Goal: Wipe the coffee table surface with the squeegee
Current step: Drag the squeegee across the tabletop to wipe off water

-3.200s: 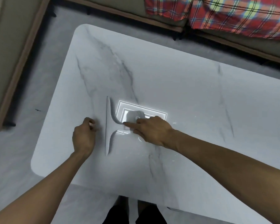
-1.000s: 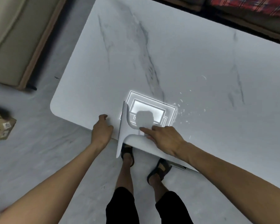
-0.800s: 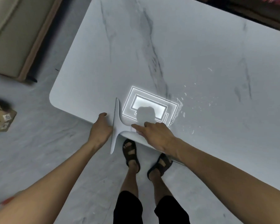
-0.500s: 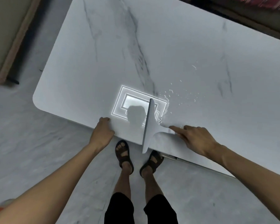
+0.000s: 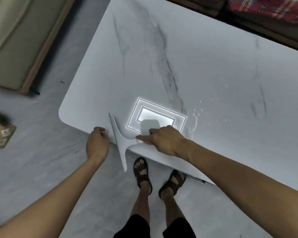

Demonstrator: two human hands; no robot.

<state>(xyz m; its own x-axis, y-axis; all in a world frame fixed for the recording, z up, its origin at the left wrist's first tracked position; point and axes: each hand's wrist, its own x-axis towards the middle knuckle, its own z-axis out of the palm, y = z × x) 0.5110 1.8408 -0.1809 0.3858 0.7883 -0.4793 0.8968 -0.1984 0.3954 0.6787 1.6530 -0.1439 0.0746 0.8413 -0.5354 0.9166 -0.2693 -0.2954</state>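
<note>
A white marble-patterned coffee table (image 5: 187,62) fills the upper right of the head view. A white squeegee (image 5: 119,141) lies across its near edge, the blade running from the tabletop out past the edge over the floor. My right hand (image 5: 163,140) is shut on the squeegee's handle, index finger stretched along it. My left hand (image 5: 97,145) rests at the table's near edge just left of the blade, fingers curled, holding nothing I can see. Water droplets (image 5: 195,117) glisten on the surface right of a bright reflected ceiling light (image 5: 156,115).
A beige sofa (image 5: 19,42) with a wooden base stands at the left. Another sofa with a red plaid cloth (image 5: 273,9) runs along the back. A cardboard box (image 5: 0,133) sits on the grey floor at far left. My sandalled feet (image 5: 159,176) stand by the table's edge.
Half a second ago the squeegee stood right of the light reflection. It has since swept left, and its blade now hangs off the near edge beside my left hand.
</note>
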